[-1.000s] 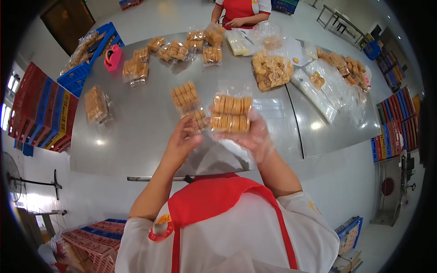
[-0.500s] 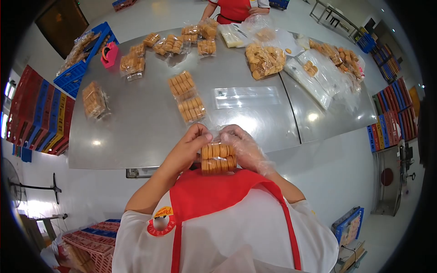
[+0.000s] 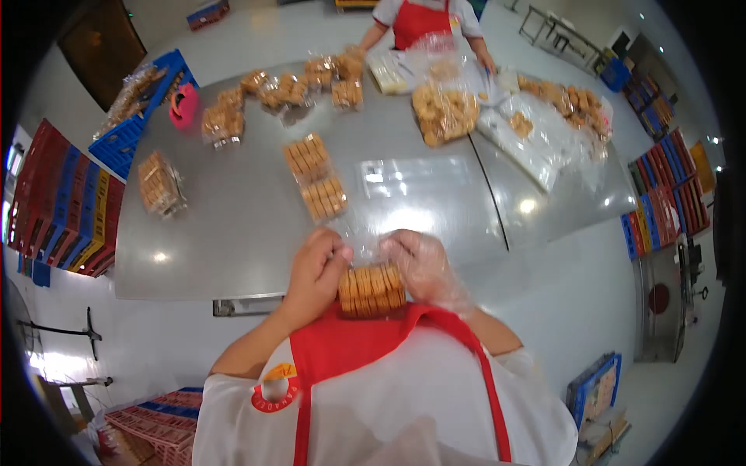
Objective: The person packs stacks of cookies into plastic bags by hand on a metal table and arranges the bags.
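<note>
A clear plastic bag of round biscuits (image 3: 372,290) hangs in front of my red apron, its biscuits standing in rows. My left hand (image 3: 317,268), bare, pinches the bag's open end at one corner. The opposite corner is gripped by my right hand (image 3: 423,264), which wears a thin clear plastic glove. Clear film stretches between the two hands above the biscuits. Just beyond them on the steel table (image 3: 233,256) lie packed biscuit bags (image 3: 315,177), end to end. A flat clear bag (image 3: 416,177) lies to their right.
More packed biscuits (image 3: 284,92) line the far edge, near a pink tape dispenser (image 3: 183,107) and a blue crate (image 3: 136,116). A large bag of loose biscuits (image 3: 444,113) and a stack of plastic bags (image 3: 517,147) lie at right. A co-worker in a red apron (image 3: 420,25) stands opposite.
Both hands and the biscuit bag have come slightly lower in view, closer to my apron. The biscuit bag has tilted. The co-worker's arm now reaches down to the table at the right.
</note>
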Tool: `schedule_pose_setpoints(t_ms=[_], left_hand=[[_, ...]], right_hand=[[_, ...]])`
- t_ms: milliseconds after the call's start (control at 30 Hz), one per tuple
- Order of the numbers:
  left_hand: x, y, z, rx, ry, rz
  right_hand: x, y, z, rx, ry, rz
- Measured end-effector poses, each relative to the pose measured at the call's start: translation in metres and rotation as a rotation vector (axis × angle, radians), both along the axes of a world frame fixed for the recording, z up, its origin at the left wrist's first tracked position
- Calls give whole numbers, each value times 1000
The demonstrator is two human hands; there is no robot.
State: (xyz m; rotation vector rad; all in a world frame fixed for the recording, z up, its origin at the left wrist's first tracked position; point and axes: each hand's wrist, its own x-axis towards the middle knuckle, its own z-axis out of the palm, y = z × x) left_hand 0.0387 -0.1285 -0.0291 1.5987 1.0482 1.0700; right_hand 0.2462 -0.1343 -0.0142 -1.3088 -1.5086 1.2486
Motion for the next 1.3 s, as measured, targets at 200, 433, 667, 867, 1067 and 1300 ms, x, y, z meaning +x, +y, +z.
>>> schedule_pose_setpoints(t_ms=[200, 433, 667, 867, 1067, 1300], left_hand=[[-1, -4, -26, -363, -419, -157], [-14, -13, -23, -329, -342, -94], [-18, -15, -35, -389, -495, 161], [-15, -10, -18, -556, -327, 176], [-14, -1, -15, -367, -269, 188], [-22, 3, -23, -204, -126, 200]], right_hand=[[-10, 21, 4, 728, -249, 106], [-18, 32, -5, 763, -185, 216], [-37, 32, -6, -98, 263, 202], [-32, 33, -30, -268, 261, 222], [-30, 33, -27, -256, 431, 170], [-24, 35, -22, -273, 354, 141]])
